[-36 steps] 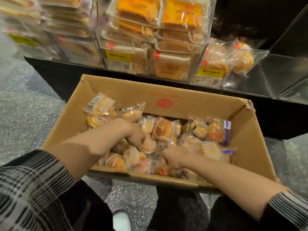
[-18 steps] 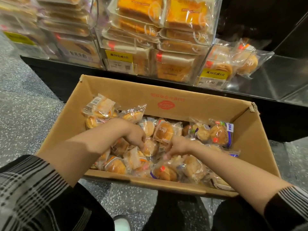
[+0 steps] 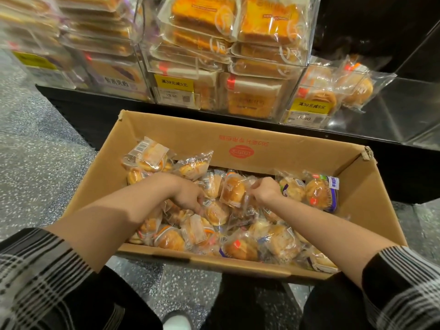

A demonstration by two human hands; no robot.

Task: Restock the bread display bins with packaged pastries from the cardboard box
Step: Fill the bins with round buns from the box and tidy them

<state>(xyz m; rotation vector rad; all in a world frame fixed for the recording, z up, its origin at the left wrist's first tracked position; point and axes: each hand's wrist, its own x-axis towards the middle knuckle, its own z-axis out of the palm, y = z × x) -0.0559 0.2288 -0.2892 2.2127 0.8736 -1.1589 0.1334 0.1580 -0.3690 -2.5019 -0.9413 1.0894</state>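
Note:
An open cardboard box [image 3: 181,136] sits on the floor in front of me, filled with several small packaged pastries in clear wrappers. My left hand [image 3: 189,196] reaches down into the pile at the box's middle, its fingers curled among the packets; what it holds is hidden. My right hand [image 3: 265,190] pinches the wrapper edge of a round bun packet [image 3: 233,190] and lifts it above the pile. Clear display bins [image 3: 307,108] stand just behind the box.
The bins hold stacked orange cake packs [image 3: 269,22] and carry yellow price tags [image 3: 173,84]. The rightmost bin holds a few bun packets [image 3: 354,88]. A black shelf base [image 3: 78,106] runs behind the box. Speckled floor [image 3: 35,163] lies to the left. My shoe [image 3: 178,321] shows below.
My right hand rose from the near side of the pile towards the box's middle and now lifts a bun packet by its wrapper. The left hand stayed in the pile.

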